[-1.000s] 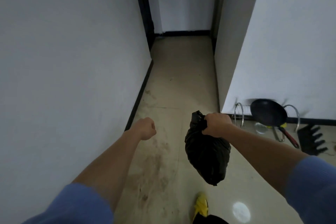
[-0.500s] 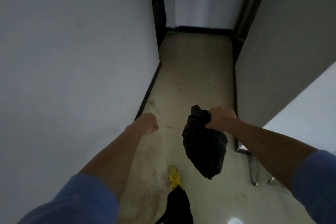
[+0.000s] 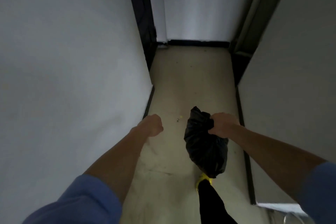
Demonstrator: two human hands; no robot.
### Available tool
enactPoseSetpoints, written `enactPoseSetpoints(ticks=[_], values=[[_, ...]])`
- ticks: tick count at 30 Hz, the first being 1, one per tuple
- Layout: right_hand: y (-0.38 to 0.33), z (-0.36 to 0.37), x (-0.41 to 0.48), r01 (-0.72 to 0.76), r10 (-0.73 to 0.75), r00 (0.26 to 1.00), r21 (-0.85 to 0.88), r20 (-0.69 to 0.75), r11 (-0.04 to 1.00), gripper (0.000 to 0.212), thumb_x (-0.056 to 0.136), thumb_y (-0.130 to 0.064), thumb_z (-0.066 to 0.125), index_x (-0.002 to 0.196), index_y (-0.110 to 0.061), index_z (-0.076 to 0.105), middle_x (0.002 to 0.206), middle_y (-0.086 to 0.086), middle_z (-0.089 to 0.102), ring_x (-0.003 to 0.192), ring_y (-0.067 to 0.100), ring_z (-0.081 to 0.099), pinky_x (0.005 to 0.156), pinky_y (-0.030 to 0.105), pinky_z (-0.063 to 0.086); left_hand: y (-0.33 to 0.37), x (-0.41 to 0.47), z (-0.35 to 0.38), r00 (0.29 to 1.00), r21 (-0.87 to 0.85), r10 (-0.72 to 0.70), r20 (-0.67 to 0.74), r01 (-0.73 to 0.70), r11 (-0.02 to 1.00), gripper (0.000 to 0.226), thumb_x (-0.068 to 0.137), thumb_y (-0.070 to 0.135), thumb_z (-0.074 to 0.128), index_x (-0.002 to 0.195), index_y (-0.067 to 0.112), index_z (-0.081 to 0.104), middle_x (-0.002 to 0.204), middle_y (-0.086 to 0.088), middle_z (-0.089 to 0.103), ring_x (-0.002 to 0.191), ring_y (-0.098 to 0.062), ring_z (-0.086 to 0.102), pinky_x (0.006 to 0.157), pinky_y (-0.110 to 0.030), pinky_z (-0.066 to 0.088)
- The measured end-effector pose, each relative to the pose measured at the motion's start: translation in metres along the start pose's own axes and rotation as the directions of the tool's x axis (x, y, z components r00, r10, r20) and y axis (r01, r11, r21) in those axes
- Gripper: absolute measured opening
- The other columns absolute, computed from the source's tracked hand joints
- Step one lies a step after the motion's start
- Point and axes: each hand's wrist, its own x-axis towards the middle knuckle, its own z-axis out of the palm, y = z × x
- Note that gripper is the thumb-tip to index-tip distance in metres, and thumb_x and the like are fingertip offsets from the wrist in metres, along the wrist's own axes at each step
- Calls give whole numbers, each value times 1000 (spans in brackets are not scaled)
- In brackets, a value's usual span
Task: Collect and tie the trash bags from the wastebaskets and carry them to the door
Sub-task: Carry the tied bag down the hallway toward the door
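The right grip (image 3: 224, 124) is clamped on the gathered neck of the black trash bag (image 3: 205, 149), fingers curled round the bunched plastic. The neck's tip projects at 10 o'clock of this grip; the filled body hangs at 7 o'clock, clear of the floor (image 3: 190, 82). The left grip (image 3: 151, 125) sits at 9 o'clock of the right grip, well apart from the bag, with its fingers curled together into a fist that holds nothing. Both forearms are bare and extend from blue sleeves (image 3: 78, 200) at the lower corners of the view. At 6 o'clock of the bag, a yellow shoe (image 3: 203, 180) and a black trouser leg (image 3: 211, 203) stand on the pale, scuffed floor. A white wall (image 3: 63, 60) bounds the corridor at 9 o'clock and a grey wall (image 3: 291, 96) at 3 o'clock. At 12 o'clock, a dark baseboard (image 3: 198, 43) runs along the foot of the far white surface, with a dark frame (image 3: 140, 14) at 11 o'clock.
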Motion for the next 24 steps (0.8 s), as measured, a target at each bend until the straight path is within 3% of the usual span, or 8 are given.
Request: enactPoseSetpoints(ticks=[5, 13, 17, 24], values=[[12, -41, 140, 57, -57, 998, 54, -1, 997, 42, 78, -45, 68, 112, -20, 66, 110, 3, 67, 96, 22, 64, 78, 29, 53, 6, 120, -50, 995, -59, -103, 5, 103, 993, 30, 90, 22, 56, 116, 8, 62, 124, -11, 61, 112, -26, 59, 99, -39, 49], [-1, -122, 330, 208, -204, 976, -59, 74, 976, 48, 84, -47, 66, 123, -18, 58, 118, 5, 62, 102, 27, 62, 83, 34, 50, 9, 256, -122, 973, -257, -230, -18, 218, 941, 23, 90, 16, 56, 108, 9, 69, 116, -7, 68, 111, -24, 62, 94, -29, 46], [-22, -147, 425, 255, -243, 963, -104, 116, 961, 45, 85, -46, 65, 118, -18, 59, 116, 7, 61, 100, 28, 63, 82, 34, 49, -27, 320, -138, 943, -329, -331, 13, 317, 890, 20, 89, 19, 59, 106, 13, 69, 115, -8, 68, 107, -23, 64, 96, -35, 50], [-67, -123, 614, 299, -261, 935, -140, 240, 944, 57, 87, -50, 63, 135, -21, 50, 126, 7, 56, 110, 29, 60, 90, 35, 49, -81, 489, -141, 895, -501, -440, 74, 414, 760, 19, 90, 15, 57, 101, 8, 70, 108, -12, 70, 98, -24, 67, 90, -34, 54]])
